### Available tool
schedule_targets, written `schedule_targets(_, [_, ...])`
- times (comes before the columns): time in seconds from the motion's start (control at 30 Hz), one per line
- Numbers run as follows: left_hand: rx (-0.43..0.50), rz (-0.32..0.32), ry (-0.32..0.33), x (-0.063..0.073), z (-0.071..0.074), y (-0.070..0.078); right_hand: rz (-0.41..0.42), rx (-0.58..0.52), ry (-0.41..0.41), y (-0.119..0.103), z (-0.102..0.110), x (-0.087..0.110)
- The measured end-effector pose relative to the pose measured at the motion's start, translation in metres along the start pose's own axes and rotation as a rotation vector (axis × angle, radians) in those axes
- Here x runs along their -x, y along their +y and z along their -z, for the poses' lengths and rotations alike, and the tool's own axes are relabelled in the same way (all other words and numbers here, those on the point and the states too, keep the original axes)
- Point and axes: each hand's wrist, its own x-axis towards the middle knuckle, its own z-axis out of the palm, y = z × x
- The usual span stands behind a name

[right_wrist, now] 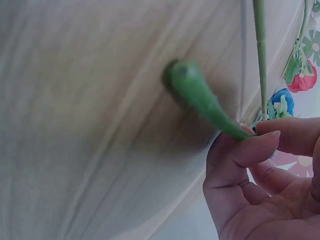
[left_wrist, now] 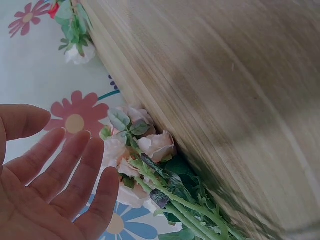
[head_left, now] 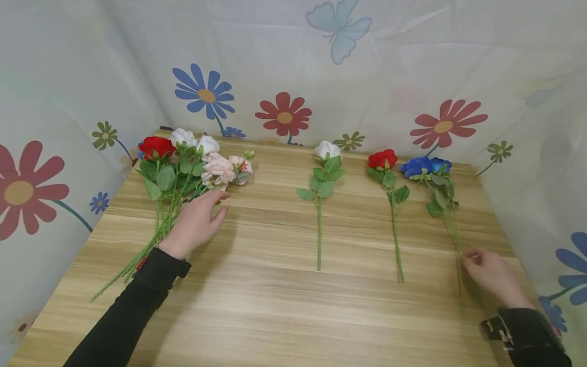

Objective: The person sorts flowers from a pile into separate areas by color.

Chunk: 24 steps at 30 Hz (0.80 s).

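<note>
A: How are the hands placed?
B: The right hand (head_left: 491,273) reaches in low at the right side, thumb and fingertips pinching a green stem (right_wrist: 212,110) near its lower end. The left hand (head_left: 197,221) is stretched over the mixed bunch (head_left: 166,179), palm bare, fingers loosely extended and a little apart. I can't tell whether it touches the stems beneath.
A: And the sleeves?
B: Both dark, with a black band at each wrist.
A: What about the surface and the room?
B: A wood-grain worktop (head_left: 275,311), with pale cloth (head_left: 257,41) around it, printed with big red and blue daisies and a light-blue butterfly.
A: Now the flowers.
B: The pinched stem runs up to the blue flowers (head_left: 421,166) at the right, near the far edge: two vivid heads close together, green leaves below. A second thin stem shows beside it.
A: Their neighbours?
B: A red rose (head_left: 382,159) just to their left, then a white rose (head_left: 327,150) further along, each on one leafy stem. The bunch mixes red, white and pale pink heads, its stems crossing.
</note>
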Motion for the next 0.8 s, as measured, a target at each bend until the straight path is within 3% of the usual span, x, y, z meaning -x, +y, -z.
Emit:
schedule_targets(0.47, [0.021, 0.008, -0.001, 0.002, -0.001, -0.001, 0.007, 0.011, 0.013, -0.005, -0.002, -0.002])
schedule_targets(0.63, [0.023, 0.000, 0.006, 0.003, -0.001, -0.002, 0.010, -0.023, 0.064, -0.009, -0.006, -0.003])
schedule_targets(0.8, [0.028, 0.000, 0.009, 0.003, -0.002, -0.003, 0.014, -0.013, 0.034, -0.014, -0.007, -0.005])
